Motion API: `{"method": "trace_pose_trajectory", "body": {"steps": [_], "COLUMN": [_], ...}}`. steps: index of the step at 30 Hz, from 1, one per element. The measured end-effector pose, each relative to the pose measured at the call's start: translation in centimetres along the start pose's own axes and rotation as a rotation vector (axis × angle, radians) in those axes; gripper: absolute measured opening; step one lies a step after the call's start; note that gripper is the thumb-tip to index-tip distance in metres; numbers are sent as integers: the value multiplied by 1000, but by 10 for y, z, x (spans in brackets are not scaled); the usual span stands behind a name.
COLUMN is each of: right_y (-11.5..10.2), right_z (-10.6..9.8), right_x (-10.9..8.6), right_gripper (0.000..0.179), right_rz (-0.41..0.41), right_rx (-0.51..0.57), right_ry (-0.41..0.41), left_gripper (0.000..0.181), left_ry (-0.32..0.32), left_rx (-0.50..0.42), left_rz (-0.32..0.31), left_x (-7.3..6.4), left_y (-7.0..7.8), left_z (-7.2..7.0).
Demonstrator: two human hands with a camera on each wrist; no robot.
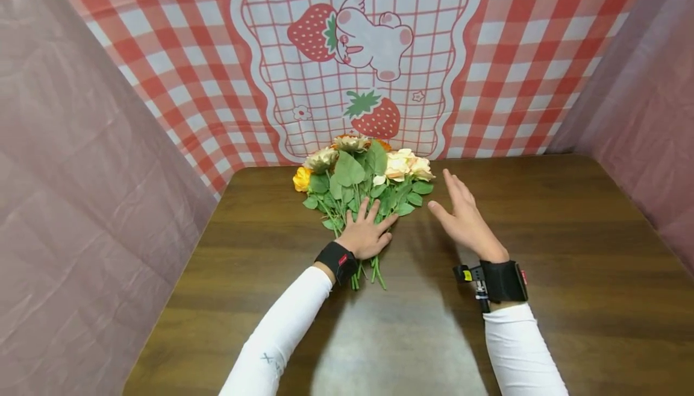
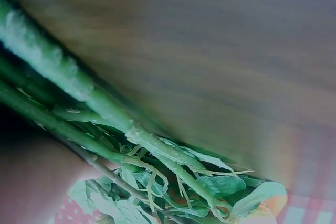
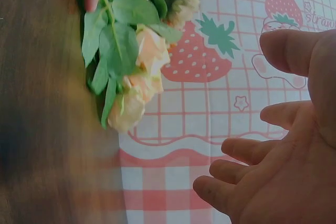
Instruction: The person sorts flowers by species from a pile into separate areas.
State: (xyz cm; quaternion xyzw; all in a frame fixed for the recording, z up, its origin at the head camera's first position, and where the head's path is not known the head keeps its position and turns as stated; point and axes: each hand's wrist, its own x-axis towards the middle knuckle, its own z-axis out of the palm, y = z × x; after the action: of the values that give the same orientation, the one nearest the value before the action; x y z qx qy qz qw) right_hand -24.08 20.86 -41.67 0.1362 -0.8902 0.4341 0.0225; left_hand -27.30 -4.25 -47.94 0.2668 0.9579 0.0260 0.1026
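Observation:
A bunch of flowers [image 1: 349,170] with green leaves lies on the wooden table, its blooms toward the back and its cut stems [image 1: 378,272] toward the front. Cream and pale peach blooms [image 1: 401,166] are at its right, a yellow one [image 1: 302,179] at its left. My left hand [image 1: 364,236] rests over the stems with its fingers spread. Close up in the left wrist view, thick green stems [image 2: 100,103] run past that hand. To the right of the bunch, my right hand [image 1: 466,224] hovers apart from it, fingers extended, palm bare in the right wrist view.
The wooden table [image 1: 260,251] ends at a hanging red-and-white checked cloth [image 1: 179,70] with strawberry prints, just behind the blooms. Pinkish curtains [image 1: 97,173] hang at both sides. Black straps [image 1: 504,281] with a small camera sit on the wrists.

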Motion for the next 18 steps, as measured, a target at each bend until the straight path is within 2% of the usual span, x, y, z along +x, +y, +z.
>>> {"method": "trace_pose_trajectory", "body": {"steps": [7, 18], "right_y": [-1, -4], "right_z": [1, 5], "right_x": [1, 1], "right_gripper": [78, 79], "right_rz": [-1, 2], "right_rx": [0, -5], "right_ry": [-21, -33], "left_gripper": [52, 52], "left_ry": [22, 21], "left_rx": [-29, -30], "left_rz": [-20, -68], "left_x": [-15, -49], "left_y": [-29, -79], "left_z": [3, 4]}}
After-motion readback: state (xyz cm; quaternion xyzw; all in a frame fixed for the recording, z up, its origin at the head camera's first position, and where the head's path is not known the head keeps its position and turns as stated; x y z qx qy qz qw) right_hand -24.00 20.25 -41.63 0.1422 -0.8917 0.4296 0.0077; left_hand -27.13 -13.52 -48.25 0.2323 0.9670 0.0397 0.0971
